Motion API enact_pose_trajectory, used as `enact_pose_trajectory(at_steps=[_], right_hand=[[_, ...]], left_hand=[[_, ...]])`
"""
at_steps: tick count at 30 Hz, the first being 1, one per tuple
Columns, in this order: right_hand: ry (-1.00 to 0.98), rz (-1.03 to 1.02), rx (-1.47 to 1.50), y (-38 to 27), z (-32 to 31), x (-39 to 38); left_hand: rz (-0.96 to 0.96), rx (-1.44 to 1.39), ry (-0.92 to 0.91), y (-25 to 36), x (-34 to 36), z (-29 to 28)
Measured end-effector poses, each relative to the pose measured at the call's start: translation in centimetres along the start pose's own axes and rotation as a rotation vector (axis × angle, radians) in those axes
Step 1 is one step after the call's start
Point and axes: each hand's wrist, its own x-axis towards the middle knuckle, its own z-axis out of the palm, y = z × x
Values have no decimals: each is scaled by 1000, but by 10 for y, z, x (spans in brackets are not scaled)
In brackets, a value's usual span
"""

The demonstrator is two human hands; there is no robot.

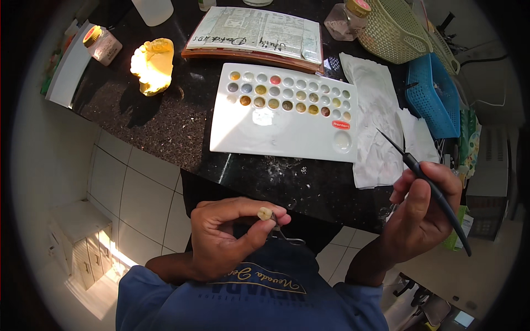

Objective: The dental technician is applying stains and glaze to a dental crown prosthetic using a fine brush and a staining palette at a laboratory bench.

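Observation:
My left hand (229, 229) is closed in front of my body, pinching a small yellowish dental crown (265, 213) between thumb and fingers. A bent metal wire handle (291, 240) sticks out just under those fingertips; how it joins the crown is hidden. In my right hand (422, 212), held like a pen, is a fine pointed brush (408, 160) with a black handle. Its tip points up and left, above a crumpled white tissue (372, 121). Beyond both hands lies a white ceramic palette (243, 132) with rows of wells, many holding coloured pastes.
A yellow dental cast (152, 66) stands in sunlight at the left, near a small jar (102, 45). Behind the palette rests a thick book (254, 36). Another jar (346, 21), a cream basket (395, 27) and a blue basket (433, 96) stand at the far right.

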Motion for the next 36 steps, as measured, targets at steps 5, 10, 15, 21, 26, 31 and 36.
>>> enact_pose_trajectory(at_steps=[5, 10, 15, 21, 26, 31, 36], right_hand=[[-99, -34, -112, 11, -1, 1], [-138, -46, -131, 12, 1, 2], [-165, 7, -147, 12, 3, 2], [-161, 35, -132, 12, 6, 1], [-184, 1, -157, 15, 4, 1], [-103, -83, -102, 7, 0, -4], [-253, -147, 201, 3, -6, -20]], left_hand=[[52, -7, 47, 2, 2, -2], [-23, -43, 38, -2, -3, -1], [-79, -74, 58, -3, -3, -1], [-89, -115, 57, -2, -2, -1], [-125, -108, 42, 2, 0, -1], [-146, -115, 62, 2, -2, 0], [103, 105, 50, -5, 1, -3]])
